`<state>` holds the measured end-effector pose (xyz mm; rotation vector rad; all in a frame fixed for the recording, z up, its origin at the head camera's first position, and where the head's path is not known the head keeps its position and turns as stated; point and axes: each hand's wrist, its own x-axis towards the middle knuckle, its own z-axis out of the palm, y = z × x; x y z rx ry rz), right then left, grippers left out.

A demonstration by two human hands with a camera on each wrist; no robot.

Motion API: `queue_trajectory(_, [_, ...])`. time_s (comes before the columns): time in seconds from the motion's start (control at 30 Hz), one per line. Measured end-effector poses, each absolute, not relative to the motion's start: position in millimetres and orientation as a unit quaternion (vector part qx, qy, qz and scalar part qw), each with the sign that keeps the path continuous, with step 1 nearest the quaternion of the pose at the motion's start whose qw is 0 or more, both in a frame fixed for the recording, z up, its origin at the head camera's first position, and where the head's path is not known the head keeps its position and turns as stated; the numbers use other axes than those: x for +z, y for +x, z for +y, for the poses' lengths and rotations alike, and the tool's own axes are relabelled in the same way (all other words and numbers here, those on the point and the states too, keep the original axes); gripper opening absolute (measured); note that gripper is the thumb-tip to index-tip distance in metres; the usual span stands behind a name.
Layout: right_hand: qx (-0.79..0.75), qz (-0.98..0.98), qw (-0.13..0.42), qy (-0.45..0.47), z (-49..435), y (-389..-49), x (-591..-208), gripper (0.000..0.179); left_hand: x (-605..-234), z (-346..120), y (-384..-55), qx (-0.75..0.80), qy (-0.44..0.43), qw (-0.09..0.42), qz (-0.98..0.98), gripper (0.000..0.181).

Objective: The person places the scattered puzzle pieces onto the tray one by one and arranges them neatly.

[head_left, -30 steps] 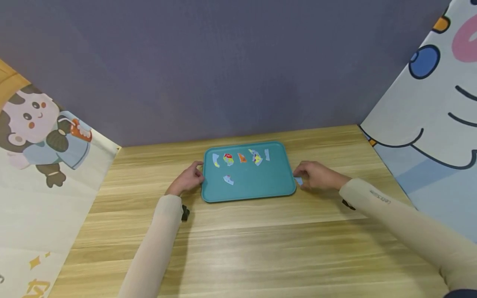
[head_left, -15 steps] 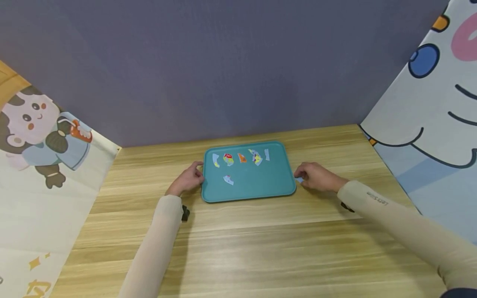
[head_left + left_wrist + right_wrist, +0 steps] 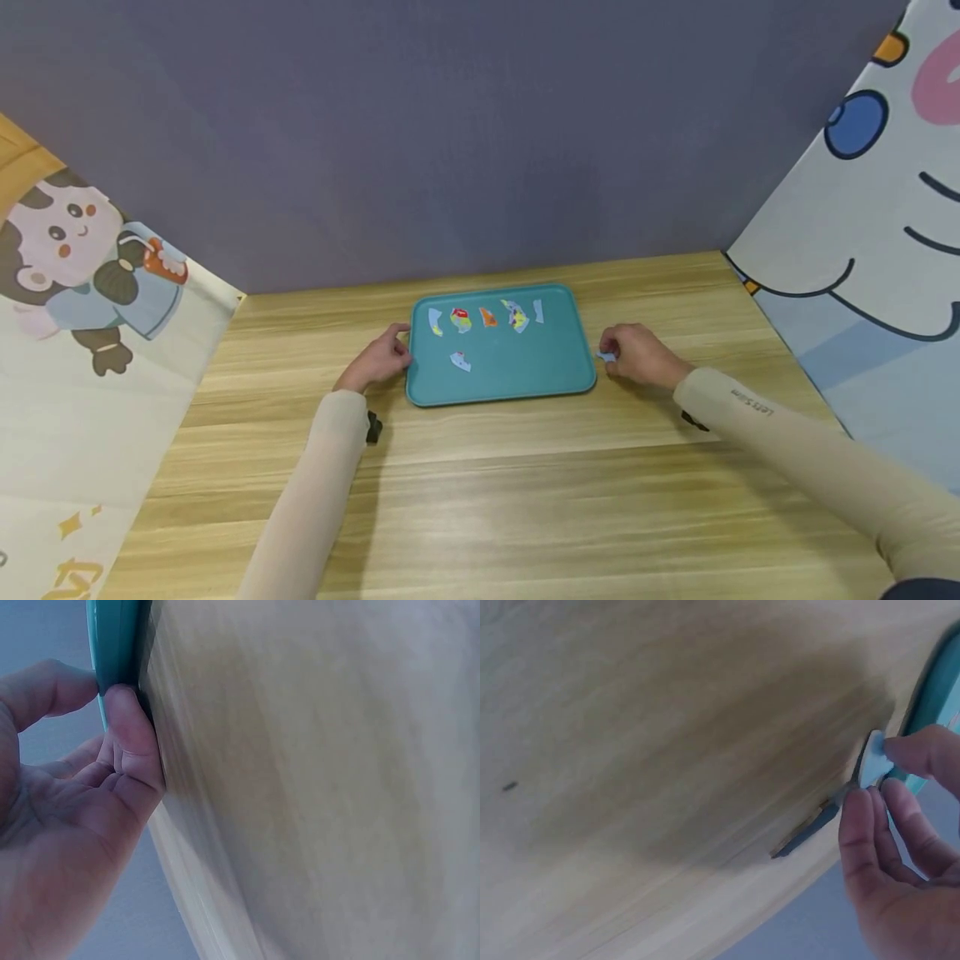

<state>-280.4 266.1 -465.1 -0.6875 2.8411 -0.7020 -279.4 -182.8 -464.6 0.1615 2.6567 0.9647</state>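
A teal tray lies on the wooden table. My left hand grips its left rim, thumb and curled fingers meeting at the edge in the left wrist view. Just off the tray's right side, my right hand pinches a light blue puzzle piece between thumb and fingertips. The piece is tilted and partly hidden by the fingers. On the tray, a row of printed pieces runs along the far side, among them an orange one and a red-and-yellow one. A single pale blue piece lies nearer, towards the left.
The wooden table extends in front of the tray and to both sides. Behind it stands a grey-blue partition. Cartoon-printed panels flank the table, one at the left and one at the right.
My right hand has shifted slightly right, away from the tray, with the puzzle piece changing its tilt in the fingers. The left hand and tray stay in place.
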Motion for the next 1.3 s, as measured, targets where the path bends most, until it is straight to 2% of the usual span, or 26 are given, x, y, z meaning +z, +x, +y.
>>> queue_trajectory(0.43, [-0.256,0.936,0.024,-0.240,253,-287,-440,0.018,-461,-183,-282,0.335,0.065,0.156,0.927,0.063])
queue_trajectory(1.3, [-0.247,0.921,0.062,-0.296,131,-304,-432,0.017,-464,-183,-280,0.340,0.052,0.157,0.926,0.063])
